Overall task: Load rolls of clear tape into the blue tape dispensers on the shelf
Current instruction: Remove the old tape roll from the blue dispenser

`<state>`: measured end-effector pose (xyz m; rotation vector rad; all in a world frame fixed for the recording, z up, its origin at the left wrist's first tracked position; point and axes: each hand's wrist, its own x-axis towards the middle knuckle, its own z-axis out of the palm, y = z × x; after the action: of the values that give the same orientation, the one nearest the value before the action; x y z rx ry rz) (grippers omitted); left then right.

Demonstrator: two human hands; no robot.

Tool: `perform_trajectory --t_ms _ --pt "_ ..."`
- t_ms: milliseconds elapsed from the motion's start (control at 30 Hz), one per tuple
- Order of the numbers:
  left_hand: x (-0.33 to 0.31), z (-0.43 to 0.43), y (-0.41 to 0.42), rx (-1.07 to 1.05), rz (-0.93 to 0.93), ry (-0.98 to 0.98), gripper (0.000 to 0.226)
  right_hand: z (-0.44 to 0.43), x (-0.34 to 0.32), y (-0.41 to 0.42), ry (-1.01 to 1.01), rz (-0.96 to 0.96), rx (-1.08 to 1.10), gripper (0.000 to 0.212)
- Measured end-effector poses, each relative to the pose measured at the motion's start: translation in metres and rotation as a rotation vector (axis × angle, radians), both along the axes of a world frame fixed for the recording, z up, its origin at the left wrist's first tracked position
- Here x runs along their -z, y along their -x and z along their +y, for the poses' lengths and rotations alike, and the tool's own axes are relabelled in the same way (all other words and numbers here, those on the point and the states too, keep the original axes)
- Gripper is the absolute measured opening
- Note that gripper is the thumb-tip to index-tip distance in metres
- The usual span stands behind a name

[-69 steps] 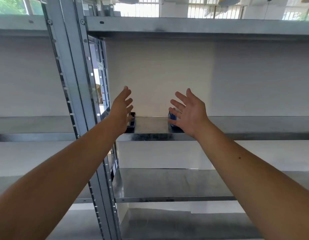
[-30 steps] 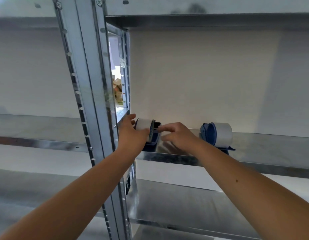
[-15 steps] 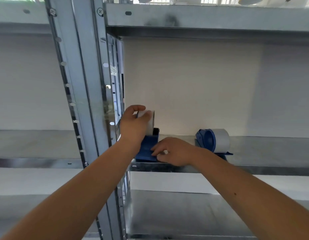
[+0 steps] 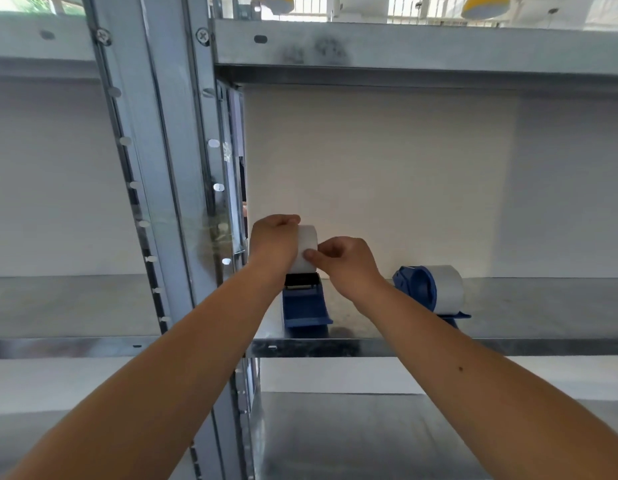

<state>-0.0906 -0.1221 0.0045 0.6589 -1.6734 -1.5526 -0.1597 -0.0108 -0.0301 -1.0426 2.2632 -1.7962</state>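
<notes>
Tape sits mid-frame above the dispenser. Left hand curls round it; right hand pinches its edge. A loose grip could drop it off the shelf.

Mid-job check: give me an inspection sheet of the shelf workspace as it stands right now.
Surface: metal shelf, holding two blue dispensers.
Job's things: left dispenser stands near the post, with a roll held right above it; whether it is seated cannot be told. Right dispenser carries a loaded roll.
Clutter: nothing seen.
Hands: left hand grips the roll from its left side; right hand pinches at its front face.
Cables: nothing seen.
Surroundings: post, upper shelf, lower shelf, white wall behind.
</notes>
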Motion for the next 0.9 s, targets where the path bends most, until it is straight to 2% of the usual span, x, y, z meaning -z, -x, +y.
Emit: perform_trajectory --t_ms 300,367,433,500,567,633,700,733,900 --pt "0.006 -0.005 0.007 -0.037 0.032 -0.006 0.035 0.011 -0.005 0.006 0.082 -0.039 0.104 0.018" --pt "0.006 -0.009 0.009 0.011 0.020 -0.074 0.032 0.021 -0.009 0.014 0.078 0.004 0.158 0.017" --pt "0.005 -0.009 0.006 0.058 0.002 -0.122 0.030 0.037 -0.012 0.025 -0.092 0.183 0.185 0.017" --pt "0.005 -0.007 0.005 0.068 -0.012 -0.094 0.027 0.051 -0.013 0.032 -0.411 0.376 0.176 0.021" --pt "0.007 -0.006 0.003 0.081 -0.001 -0.126 0.022 0.060 -0.011 0.033 -0.685 0.465 0.132 0.023" --pt "0.007 -0.008 0.002 0.132 0.018 -0.266 0.019 0.064 -0.005 0.027 -0.858 0.488 0.054 0.019" --pt "0.009 -0.010 0.003 0.153 0.020 -0.355 0.020 0.064 0.000 0.019 -0.936 0.518 0.002 0.019" --pt "0.010 -0.009 0.002 0.153 0.020 -0.338 0.017 0.064 0.001 0.017 -0.940 0.531 0.000 0.020" --pt "0.011 0.004 -0.010 0.138 0.034 -0.118 0.025 0.067 -0.008 0.012 -0.862 0.573 0.059 0.028"
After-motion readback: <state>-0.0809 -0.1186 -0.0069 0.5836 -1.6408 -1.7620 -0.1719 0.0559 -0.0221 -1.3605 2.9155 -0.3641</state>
